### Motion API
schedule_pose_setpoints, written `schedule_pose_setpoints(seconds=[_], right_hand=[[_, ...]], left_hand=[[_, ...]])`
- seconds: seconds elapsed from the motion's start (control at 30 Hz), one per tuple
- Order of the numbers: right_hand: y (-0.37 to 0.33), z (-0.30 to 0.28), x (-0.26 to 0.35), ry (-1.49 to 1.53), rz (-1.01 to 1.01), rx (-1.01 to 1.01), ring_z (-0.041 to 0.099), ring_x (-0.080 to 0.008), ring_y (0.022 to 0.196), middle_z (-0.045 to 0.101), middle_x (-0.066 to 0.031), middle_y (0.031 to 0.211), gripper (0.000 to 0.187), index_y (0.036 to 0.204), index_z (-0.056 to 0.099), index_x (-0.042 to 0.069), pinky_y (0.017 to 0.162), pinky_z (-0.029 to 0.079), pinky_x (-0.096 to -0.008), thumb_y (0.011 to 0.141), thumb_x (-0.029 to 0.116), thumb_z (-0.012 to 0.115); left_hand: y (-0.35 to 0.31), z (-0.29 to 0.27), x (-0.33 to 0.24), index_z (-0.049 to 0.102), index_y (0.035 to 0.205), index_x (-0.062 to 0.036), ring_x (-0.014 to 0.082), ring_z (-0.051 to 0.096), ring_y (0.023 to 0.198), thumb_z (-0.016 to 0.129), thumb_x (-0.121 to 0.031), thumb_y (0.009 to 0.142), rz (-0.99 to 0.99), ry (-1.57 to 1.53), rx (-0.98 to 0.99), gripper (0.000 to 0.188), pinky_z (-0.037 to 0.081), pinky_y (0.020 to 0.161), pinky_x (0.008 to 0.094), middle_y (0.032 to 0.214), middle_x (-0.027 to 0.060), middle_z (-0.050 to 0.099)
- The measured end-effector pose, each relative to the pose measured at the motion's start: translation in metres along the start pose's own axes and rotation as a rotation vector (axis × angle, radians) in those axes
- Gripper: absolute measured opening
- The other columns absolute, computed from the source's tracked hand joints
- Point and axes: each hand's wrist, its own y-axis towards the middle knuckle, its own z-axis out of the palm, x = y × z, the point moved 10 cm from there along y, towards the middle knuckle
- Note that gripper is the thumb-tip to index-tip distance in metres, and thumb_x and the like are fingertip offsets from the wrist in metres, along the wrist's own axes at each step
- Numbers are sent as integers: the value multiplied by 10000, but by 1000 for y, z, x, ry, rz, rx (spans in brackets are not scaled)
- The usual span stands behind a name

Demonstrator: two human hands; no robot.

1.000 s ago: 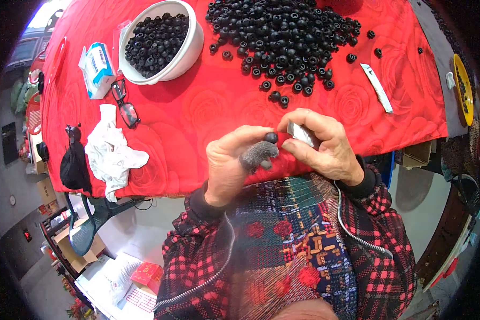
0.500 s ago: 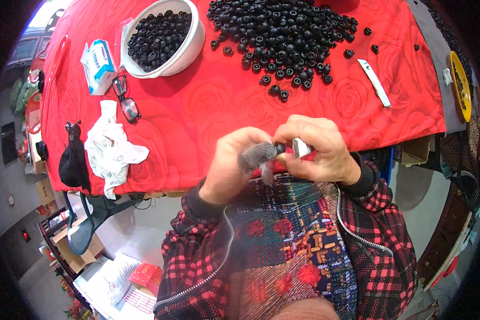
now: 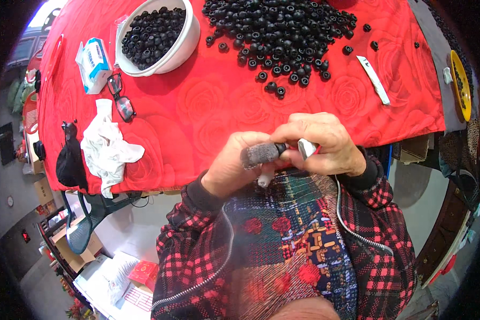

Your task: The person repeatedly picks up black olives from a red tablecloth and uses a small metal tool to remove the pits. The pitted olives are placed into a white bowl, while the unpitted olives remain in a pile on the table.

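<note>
Close to my body, both hands meet at the table's near edge. My left hand point(image 3: 239, 161) is closed on a small black round part point(image 3: 280, 149), hollow ones like which lie on the table. Fuzzy grey covers point(image 3: 261, 155) wrap two of its fingers. My right hand point(image 3: 325, 145) is curled around a short, flat white tool point(image 3: 306, 149) with a bit of red along it; its working end is hidden by the fingers. The right fingertips touch the black part. Beyond my hands spreads a large pile of the same black parts point(image 3: 282, 37).
A white bowl point(image 3: 193, 40) of black parts stands at the far left of the red tablecloth point(image 3: 197, 117). Left of my hands lie glasses point(image 3: 124, 106), a tissue pack point(image 3: 95, 66), white cloth point(image 3: 109, 146) and a black item point(image 3: 72, 160). A white strip point(image 3: 373, 80) lies right.
The white tool in my right hand has turned slightly, and the black part sits a little differently between my fingers. The view has shifted slightly; the table items stay put.
</note>
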Motion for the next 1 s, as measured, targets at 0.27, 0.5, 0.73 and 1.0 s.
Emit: schedule_pose_setpoints(seconds=[0.27, 0.5, 0.73, 1.0], right_hand=[[-11, -10, 20, -224, -189, -295, 535, -215, 523, 565, -75, 654, 360, 1015, 645, -12, 475, 398, -333, 672, 7, 749], [-22, -2, 31, -470, -333, -316, 470, -179, 489, 484, -11, 614, 415, 1051, 628, 4, 445, 329, -323, 651, 83, 706], [-12, -21, -2, -58, 173, -141, 596, -308, 718, 567, -146, 840, 375, 1127, 515, -13, 620, 466, -389, 778, 85, 613], [-6, -14, -16, -181, 250, -112, 570, -331, 695, 535, -152, 797, 197, 1042, 551, 6, 597, 443, -399, 865, 93, 560]], left_hand=[[-9, 0, -26, 625, 1103, 5, 112, 601, 644, 585, -27, 892, 357, -65, -101, 217, 496, 511, 243, 823, 59, 636], [-8, -4, -30, 636, 1094, -3, 128, 619, 694, 615, -73, 878, 379, -17, -164, 227, 514, 551, 248, 923, 79, 661], [-11, -3, -45, 643, 1051, 10, 127, 617, 681, 619, -48, 879, 436, 97, -167, 183, 507, 553, 231, 884, 68, 652], [-11, -5, -47, 649, 1052, -5, 127, 623, 629, 600, -13, 878, 430, 223, -219, 181, 476, 528, 213, 861, 61, 648]])
